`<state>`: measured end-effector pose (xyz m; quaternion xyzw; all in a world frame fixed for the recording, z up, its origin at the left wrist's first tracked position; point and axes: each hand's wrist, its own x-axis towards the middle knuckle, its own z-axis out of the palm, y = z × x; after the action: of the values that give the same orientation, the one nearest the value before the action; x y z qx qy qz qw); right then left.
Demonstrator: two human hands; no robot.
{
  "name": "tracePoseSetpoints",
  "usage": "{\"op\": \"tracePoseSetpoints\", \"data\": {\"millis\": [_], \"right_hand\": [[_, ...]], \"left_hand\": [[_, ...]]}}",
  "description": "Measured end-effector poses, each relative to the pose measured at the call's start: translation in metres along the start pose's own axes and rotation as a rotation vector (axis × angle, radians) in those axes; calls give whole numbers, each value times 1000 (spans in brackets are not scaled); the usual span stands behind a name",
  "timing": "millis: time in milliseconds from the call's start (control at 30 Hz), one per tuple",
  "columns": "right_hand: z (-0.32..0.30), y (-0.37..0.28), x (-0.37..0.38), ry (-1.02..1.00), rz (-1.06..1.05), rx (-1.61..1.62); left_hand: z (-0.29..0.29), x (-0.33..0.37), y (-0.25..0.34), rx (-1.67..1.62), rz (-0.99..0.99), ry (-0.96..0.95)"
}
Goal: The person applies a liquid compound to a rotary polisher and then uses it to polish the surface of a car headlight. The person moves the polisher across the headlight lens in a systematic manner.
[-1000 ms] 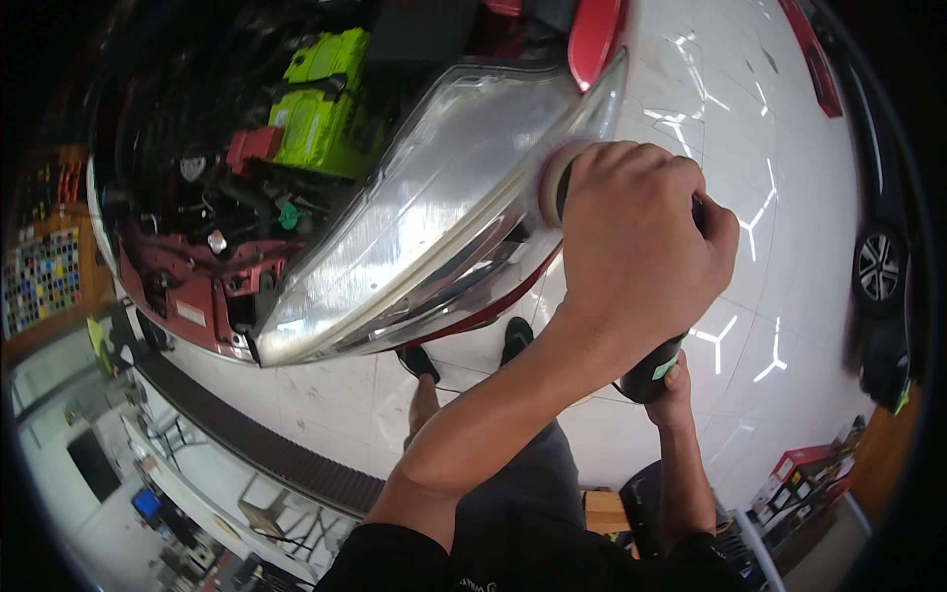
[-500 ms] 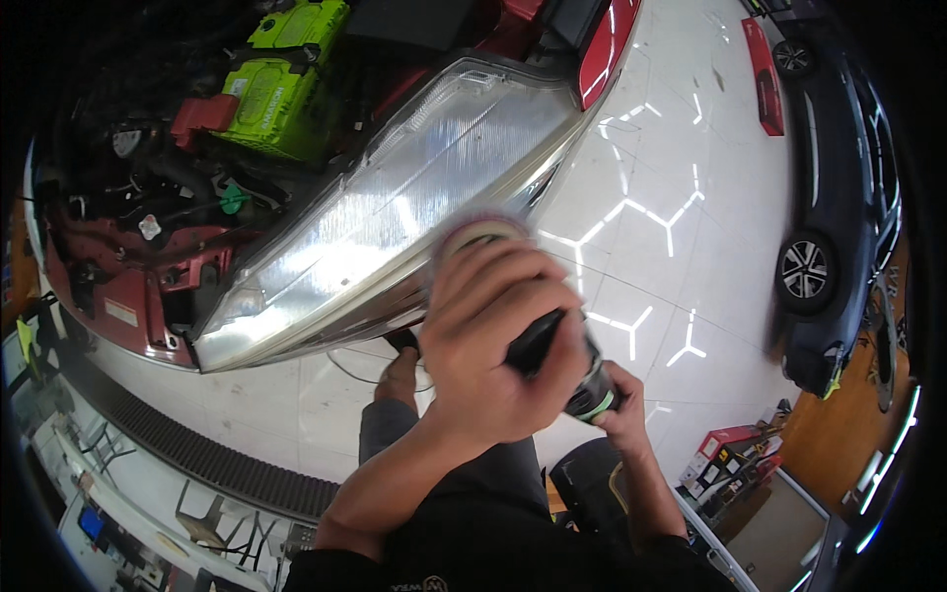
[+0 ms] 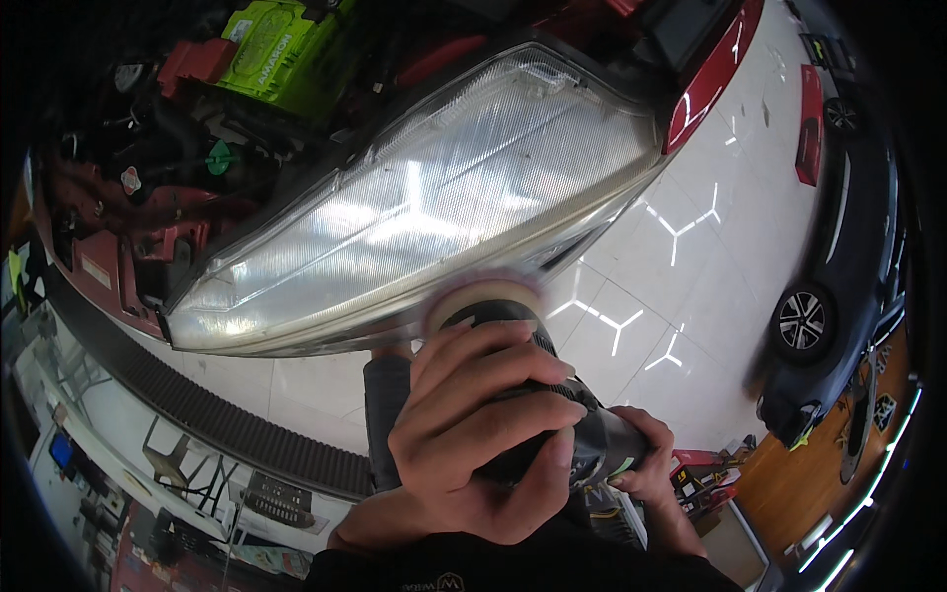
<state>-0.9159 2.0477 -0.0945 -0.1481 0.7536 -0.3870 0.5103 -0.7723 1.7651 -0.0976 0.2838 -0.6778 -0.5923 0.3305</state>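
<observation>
My left hand (image 3: 483,424) is closed over the head of a black power polisher (image 3: 604,446), with its fingers wrapped across the top. Behind it, my right hand (image 3: 646,454) grips the polisher's body near its rear end. The round pale polishing pad (image 3: 488,294) has a blurred pinkish rim. It overlaps the lower edge of a large car headlight (image 3: 424,212); whether it touches the lens, I cannot tell. Vertical ribs and bright reflections show on the headlight, whose lower border looks yellowish.
Around the headlight lies the red car's open engine bay, with a bright green battery (image 3: 281,54) and a red fender (image 3: 715,69). A dark car (image 3: 843,266) stands at the right on the shiny tiled floor (image 3: 681,212). A dark floor grating (image 3: 227,414) runs along the left.
The view has shifted, and the headlight appears larger. More of the polisher and its pad now shows, with the pad lower against the headlight's bottom edge. Both hands keep their grip.
</observation>
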Motion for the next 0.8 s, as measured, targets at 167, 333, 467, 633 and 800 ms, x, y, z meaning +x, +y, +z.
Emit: {"op": "tracePoseSetpoints", "data": {"millis": [167, 333, 467, 633, 800], "right_hand": [[-16, -8, 9, -39, -17, -32], [-24, -10, 12, -46, 8, -13], [-28, -12, 12, -42, -8, -38], [-32, -14, 9, -23, 18, -24], [-35, -13, 7, 6, 20, 0]], "left_hand": [[8, 5, 3, -20, -27, 27], [15, 4, 3, -18, -29, 51], [19, 5, 4, -22, -43, 45], [29, 10, 3, -40, -11, 68], [34, 16, 5, -57, -24, 45]]}}
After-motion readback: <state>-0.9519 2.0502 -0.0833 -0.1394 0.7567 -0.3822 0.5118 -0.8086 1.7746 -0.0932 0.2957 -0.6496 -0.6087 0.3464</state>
